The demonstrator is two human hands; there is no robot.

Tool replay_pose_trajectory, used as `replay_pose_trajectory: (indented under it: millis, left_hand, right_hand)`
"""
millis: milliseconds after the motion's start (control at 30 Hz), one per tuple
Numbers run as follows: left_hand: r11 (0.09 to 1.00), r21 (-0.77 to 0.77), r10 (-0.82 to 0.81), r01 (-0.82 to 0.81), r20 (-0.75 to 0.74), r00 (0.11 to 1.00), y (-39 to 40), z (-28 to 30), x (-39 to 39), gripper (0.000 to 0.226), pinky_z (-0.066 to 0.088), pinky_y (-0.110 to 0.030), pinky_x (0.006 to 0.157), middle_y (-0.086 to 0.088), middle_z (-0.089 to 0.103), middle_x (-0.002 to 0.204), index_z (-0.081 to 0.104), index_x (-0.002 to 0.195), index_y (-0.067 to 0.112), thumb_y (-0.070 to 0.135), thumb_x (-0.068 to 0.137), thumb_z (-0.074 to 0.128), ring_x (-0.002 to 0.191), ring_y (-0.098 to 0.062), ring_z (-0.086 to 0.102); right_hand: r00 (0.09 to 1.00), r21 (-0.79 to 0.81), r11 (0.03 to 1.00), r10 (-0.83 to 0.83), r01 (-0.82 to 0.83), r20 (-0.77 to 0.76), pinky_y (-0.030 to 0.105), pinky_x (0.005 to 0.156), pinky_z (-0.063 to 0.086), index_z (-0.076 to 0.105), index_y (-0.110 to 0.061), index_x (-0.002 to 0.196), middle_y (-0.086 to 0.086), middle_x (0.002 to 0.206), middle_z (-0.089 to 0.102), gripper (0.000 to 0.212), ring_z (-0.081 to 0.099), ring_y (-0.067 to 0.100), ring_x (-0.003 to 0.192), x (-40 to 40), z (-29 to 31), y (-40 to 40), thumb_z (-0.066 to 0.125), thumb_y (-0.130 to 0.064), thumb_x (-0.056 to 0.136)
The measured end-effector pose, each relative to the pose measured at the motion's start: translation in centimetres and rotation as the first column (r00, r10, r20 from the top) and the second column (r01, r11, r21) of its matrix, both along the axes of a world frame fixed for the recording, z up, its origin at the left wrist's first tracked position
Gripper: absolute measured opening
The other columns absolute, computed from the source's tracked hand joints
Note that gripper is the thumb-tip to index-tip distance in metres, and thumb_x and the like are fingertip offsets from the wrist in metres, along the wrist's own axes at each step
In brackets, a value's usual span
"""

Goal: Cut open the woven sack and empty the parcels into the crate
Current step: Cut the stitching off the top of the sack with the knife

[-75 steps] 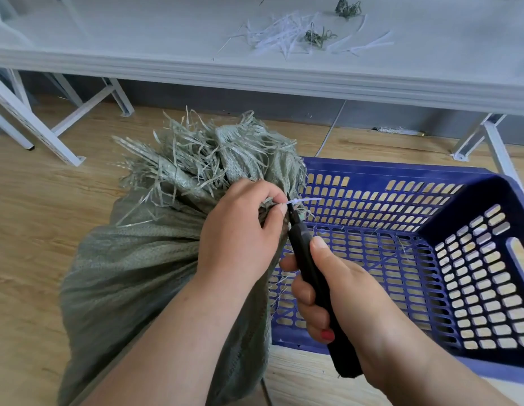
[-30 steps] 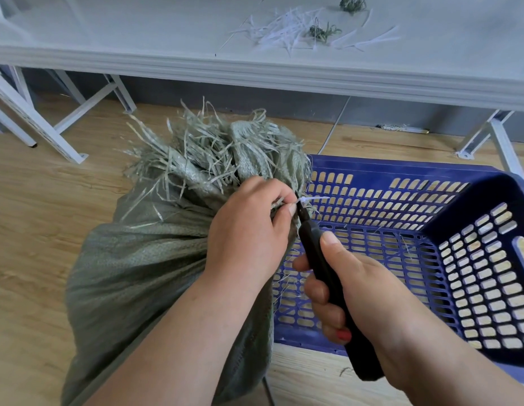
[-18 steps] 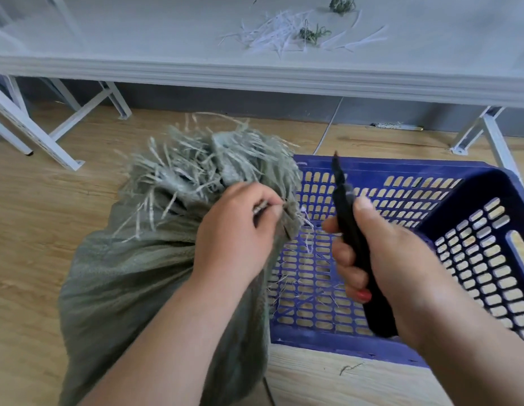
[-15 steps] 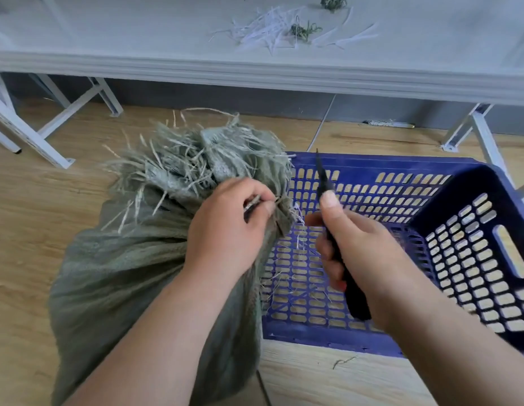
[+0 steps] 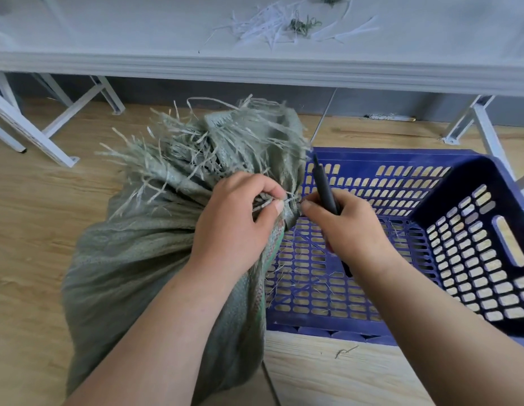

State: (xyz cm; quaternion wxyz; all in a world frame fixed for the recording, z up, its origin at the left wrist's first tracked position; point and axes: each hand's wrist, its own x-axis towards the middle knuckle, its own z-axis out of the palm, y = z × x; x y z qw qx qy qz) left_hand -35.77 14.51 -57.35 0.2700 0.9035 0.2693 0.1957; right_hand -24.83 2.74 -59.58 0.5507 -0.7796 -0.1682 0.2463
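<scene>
Head view | left hand (image 5: 234, 224) pinches the tie at the woven sack (image 5: 155, 253) neck | right hand (image 5: 348, 227) grips black cutter (image 5: 323, 187), forefinger at tie | blue crate (image 5: 474, 230) beside

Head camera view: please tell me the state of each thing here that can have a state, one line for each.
Woven sack: standing on the floor, neck bunched, not emptied.
Tie: at the neck, pinched by both hands.
Crate: beside the sack, no parcels inside.
Knife: in the right hand, tip pointing up, away from the sack.
Left hand: gripping the neck.
Right hand: holding the knife.
</scene>
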Motion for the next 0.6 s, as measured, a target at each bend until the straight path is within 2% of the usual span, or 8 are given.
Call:
replay_pose_trajectory:
  millis: [100, 200, 267, 333, 433, 533, 600]
  left_hand:
    - [0.997, 0.068, -0.029, 0.036, -0.098, 0.995, 0.3, 0.1, 0.1, 0.023, 0.03, -0.029, 0.1, 0.018, 0.05, 0.116, 0.06, 0.109, 0.038, 0.037, 0.086, 0.065, 0.119, -0.009, 0.04]
    - [0.997, 0.072, 0.024, -0.009, -0.207, 0.978, 0.9, 0.2, -0.1, 0.036, 0.023, -0.034, 0.103, 0.017, 0.046, 0.124, 0.055, 0.12, 0.042, 0.045, 0.085, 0.063, 0.126, -0.011, 0.035]
    - [0.997, 0.064, 0.061, -0.046, -0.249, 0.967, 1.0, 0.6, 0.0, 0.042, 0.022, -0.035, 0.103, 0.017, 0.044, 0.126, 0.052, 0.124, 0.044, 0.049, 0.084, 0.062, 0.127, -0.011, 0.033]
    - [0.996, 0.066, 0.071, -0.056, -0.254, 0.965, 0.8, 1.5, 0.9, 0.044, 0.019, -0.035, 0.105, 0.016, 0.043, 0.13, 0.05, 0.127, 0.045, 0.05, 0.085, 0.061, 0.129, -0.011, 0.031]
    - [0.995, 0.095, 0.038, -0.022, -0.173, 0.984, 0.6, 3.7, 3.5, 0.046, 0.019, -0.036, 0.109, 0.016, 0.041, 0.137, 0.046, 0.131, 0.044, 0.049, 0.087, 0.059, 0.133, -0.009, 0.029]
    - [0.997, 0.079, 0.01, -0.006, -0.057, 0.998, 1.1, 5.9, 6.3, 0.046, 0.027, -0.037, 0.111, 0.013, 0.044, 0.136, 0.046, 0.132, 0.04, 0.044, 0.089, 0.06, 0.13, -0.011, 0.038]
    - [0.998, 0.065, -0.027, 0.027, -0.011, 1.0, 1.4, 7.2, 7.9, 0.048, 0.033, -0.04, 0.111, 0.011, 0.046, 0.136, 0.046, 0.134, 0.036, 0.041, 0.089, 0.061, 0.129, -0.012, 0.041]
  right_hand:
    - [0.98, 0.029, 0.98, -0.198, 0.198, -0.025, 0.033, 0.055, 0.041, 0.063, -0.019, 0.082, -0.002, 0.06, 0.047, 0.011, 0.042, 0.018, 0.056, 1.3, 0.8, -0.5, 0.063, -0.027, 0.09]
    - [0.907, 0.127, 0.898, -0.42, 0.422, -0.044, 0.034, 0.054, 0.038, 0.06, -0.022, 0.081, 0.0, 0.064, 0.044, 0.012, 0.04, 0.017, 0.057, 3.4, 2.3, -1.5, 0.061, -0.031, 0.089]
    - [0.865, 0.206, 0.842, -0.498, 0.498, -0.057, 0.032, 0.053, 0.036, 0.06, -0.025, 0.082, -0.002, 0.064, 0.044, 0.009, 0.038, 0.015, 0.057, 4.5, 3.4, -2.0, 0.062, -0.03, 0.088]
    - [0.862, 0.261, 0.824, -0.502, 0.503, -0.072, 0.031, 0.051, 0.035, 0.061, -0.026, 0.082, -0.003, 0.062, 0.044, 0.007, 0.037, 0.014, 0.055, 5.1, 4.6, -1.9, 0.064, -0.028, 0.088]
    - [0.889, 0.325, 0.831, -0.452, 0.451, -0.075, 0.029, 0.049, 0.035, 0.064, -0.024, 0.081, -0.004, 0.06, 0.045, 0.007, 0.037, 0.013, 0.051, 5.5, 5.9, -0.6, 0.067, -0.026, 0.086]
    - [0.907, 0.36, 0.84, -0.419, 0.405, -0.043, 0.031, 0.057, 0.04, 0.066, -0.022, 0.082, -0.004, 0.065, 0.055, 0.008, 0.044, 0.014, 0.056, 6.1, 7.5, 1.2, 0.07, -0.028, 0.084]
    - [0.92, 0.363, 0.851, -0.389, 0.379, -0.048, 0.033, 0.057, 0.04, 0.065, -0.02, 0.08, 0.001, 0.068, 0.056, 0.008, 0.044, 0.015, 0.055, 6.9, 8.8, 2.5, 0.069, -0.026, 0.084]
